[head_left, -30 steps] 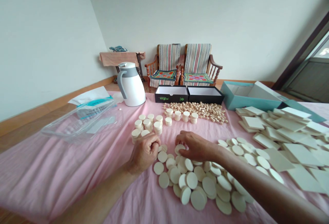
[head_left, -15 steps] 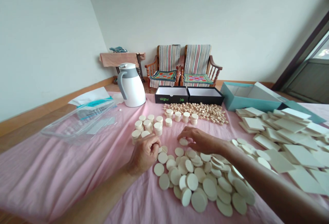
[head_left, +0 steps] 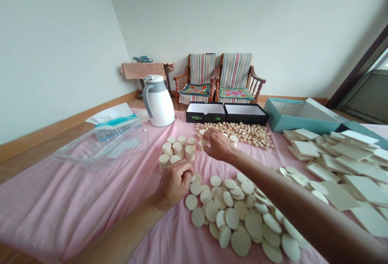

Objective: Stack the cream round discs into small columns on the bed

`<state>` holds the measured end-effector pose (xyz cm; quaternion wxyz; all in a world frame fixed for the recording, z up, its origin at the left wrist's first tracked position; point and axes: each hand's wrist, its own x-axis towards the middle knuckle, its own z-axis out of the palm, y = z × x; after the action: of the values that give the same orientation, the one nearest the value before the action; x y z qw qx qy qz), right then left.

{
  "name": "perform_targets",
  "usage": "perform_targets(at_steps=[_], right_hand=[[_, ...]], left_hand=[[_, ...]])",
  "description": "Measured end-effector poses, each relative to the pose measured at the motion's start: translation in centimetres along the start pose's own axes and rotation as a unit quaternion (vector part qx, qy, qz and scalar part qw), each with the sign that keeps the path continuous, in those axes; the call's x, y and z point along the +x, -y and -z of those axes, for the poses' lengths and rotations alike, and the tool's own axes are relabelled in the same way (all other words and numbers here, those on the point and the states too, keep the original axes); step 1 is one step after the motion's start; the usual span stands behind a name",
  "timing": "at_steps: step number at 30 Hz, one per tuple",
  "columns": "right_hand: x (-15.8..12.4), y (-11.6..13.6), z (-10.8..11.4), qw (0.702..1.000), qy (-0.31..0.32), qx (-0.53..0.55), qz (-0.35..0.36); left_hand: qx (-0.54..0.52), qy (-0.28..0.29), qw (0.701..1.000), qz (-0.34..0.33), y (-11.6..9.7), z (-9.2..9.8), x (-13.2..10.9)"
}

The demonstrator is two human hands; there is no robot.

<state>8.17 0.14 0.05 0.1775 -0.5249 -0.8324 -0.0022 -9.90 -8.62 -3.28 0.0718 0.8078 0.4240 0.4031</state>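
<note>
My left hand (head_left: 175,181) rests as a closed fist on the cloth, just in front of short stacks of pale round discs (head_left: 190,153). What its curled fingers hold, if anything, is hidden. My right hand (head_left: 218,145) reaches to the back row of stacks, fingers pinched around a pale disc at a stack (head_left: 201,133); the hand covers most of that row. One more small stack (head_left: 233,141) shows at its right. A loose heap of flat, pale, wood-like discs (head_left: 241,209) spreads in front of both hands.
Small wooden beads (head_left: 254,133) lie behind the stacks, before two open black boxes (head_left: 206,117). A white jug (head_left: 162,104) and a clear plastic tray (head_left: 100,147) stand left. At right are square pale tiles (head_left: 333,155) and a light-blue box (head_left: 303,118). Pink cloth (head_left: 121,199) covers the surface.
My right hand has moved forward and slightly left, from a disc at the heap's far edge to the back row of stacks. My left fist stays in place; the view has shifted slightly.
</note>
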Motion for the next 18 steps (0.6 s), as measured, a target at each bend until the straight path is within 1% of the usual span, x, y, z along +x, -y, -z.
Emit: perform_targets(at_steps=[5, 9, 10, 11, 12, 15, 16, 18], right_hand=[[0.6, 0.5, -0.3, 1.0, 0.003, -0.01, -0.006], [-0.5, -0.2, 0.2, 0.999, -0.017, 0.033, -0.009], [-1.0, -0.4, 0.5, 0.999, -0.014, 0.049, -0.005], [-1.5, -0.7, 0.7, 0.998, -0.001, 0.066, 0.005], [-2.2, -0.9, 1.0, 0.996, 0.026, 0.084, 0.02], [-4.5, -1.2, 1.8, 0.977, 0.142, 0.138, 0.077], [-5.2, -1.1, 2.0, 0.97, 0.168, 0.151, 0.092], [-6.5, -0.5, 2.2, 0.966, 0.184, 0.153, 0.098]], left_hand=[[0.0, 0.002, 1.0, -0.007, -0.1, 0.1, 0.0], [-0.001, -0.002, 1.0, -0.007, -0.2, 0.1, 0.0], [-0.001, -0.003, 1.0, -0.006, -0.2, 0.1, 0.1], [-0.001, -0.003, 1.0, -0.006, -0.3, 0.1, 0.1], [-0.001, -0.003, 1.0, -0.006, -0.3, 0.1, 0.1], [0.005, -0.001, 1.0, -0.004, -0.4, 0.1, 0.2], [0.008, 0.0, 1.0, -0.005, -0.4, 0.1, 0.2], [0.014, 0.002, 1.0, -0.005, -0.5, 0.1, 0.2]])
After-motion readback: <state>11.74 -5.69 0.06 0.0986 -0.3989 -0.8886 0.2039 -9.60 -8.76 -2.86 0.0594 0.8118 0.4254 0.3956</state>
